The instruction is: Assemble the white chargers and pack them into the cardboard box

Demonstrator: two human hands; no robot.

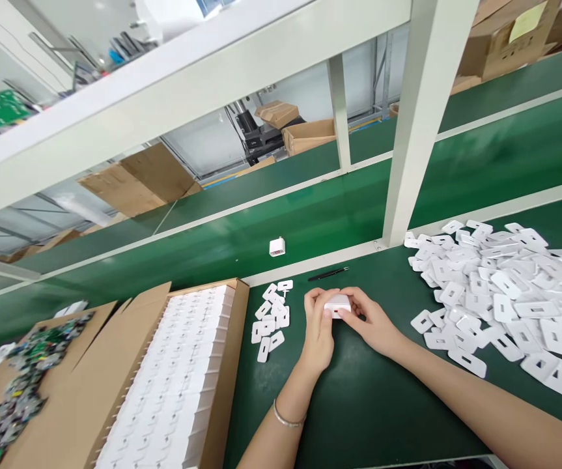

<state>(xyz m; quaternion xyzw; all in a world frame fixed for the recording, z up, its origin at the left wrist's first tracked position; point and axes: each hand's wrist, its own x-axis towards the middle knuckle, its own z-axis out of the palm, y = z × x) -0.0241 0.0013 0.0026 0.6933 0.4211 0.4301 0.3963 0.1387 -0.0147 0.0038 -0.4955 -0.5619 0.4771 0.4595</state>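
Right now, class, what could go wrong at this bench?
The white case held in the left hand and right hand might slip. The slim black tool just beyond them could be knocked. The right forearm passes close to the heap of white plates and could sweep some aside.

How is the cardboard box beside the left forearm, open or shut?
Open: the cardboard box shows rows of white casings inside, uncovered.
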